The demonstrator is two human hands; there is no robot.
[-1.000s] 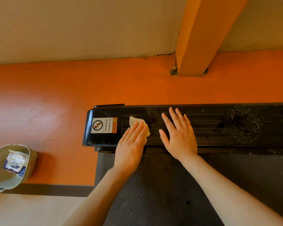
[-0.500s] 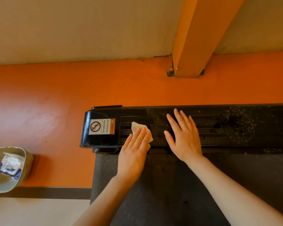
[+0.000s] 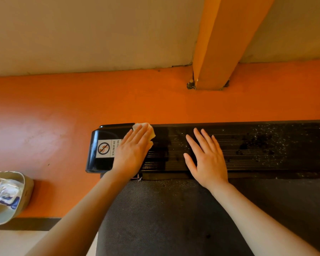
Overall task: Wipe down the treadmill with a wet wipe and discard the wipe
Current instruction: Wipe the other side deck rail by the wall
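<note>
Pressing flat, the left hand (image 3: 132, 154) is pinning a crumpled white wipe (image 3: 144, 130) against the far edge of the treadmill (image 3: 248, 145), its fingers together and stretched out, so the grip is a palm-down hold on the wipe and not a pinch. Only the wipe's far and right corners are peeking out past the fingertips, right where the glossy end cap (image 3: 100, 145) is meeting the ribbed rail. Part of the warning label (image 3: 105, 148) on the cap is lying under the wrist side of the hand. The right hand (image 3: 206, 157) is resting open and spread on the ribbed black rail, just beside the left, holding nothing. To its right the rail is showing pale specks and dark blotches, running clear to the frame edge with open room along it. Nearer the person, the belt (image 3: 174, 218) is looking matte grey with a fine dotted weave. Beyond the rail the floor (image 3: 63, 117) is lying smooth and orange up to a pale wall, where a square orange post (image 3: 220, 43) is standing. Well apart at the lower left, a rounded grey bin (image 3: 27, 191) is sitting on the floor, holding a white and blue pack (image 3: 6, 193).
</note>
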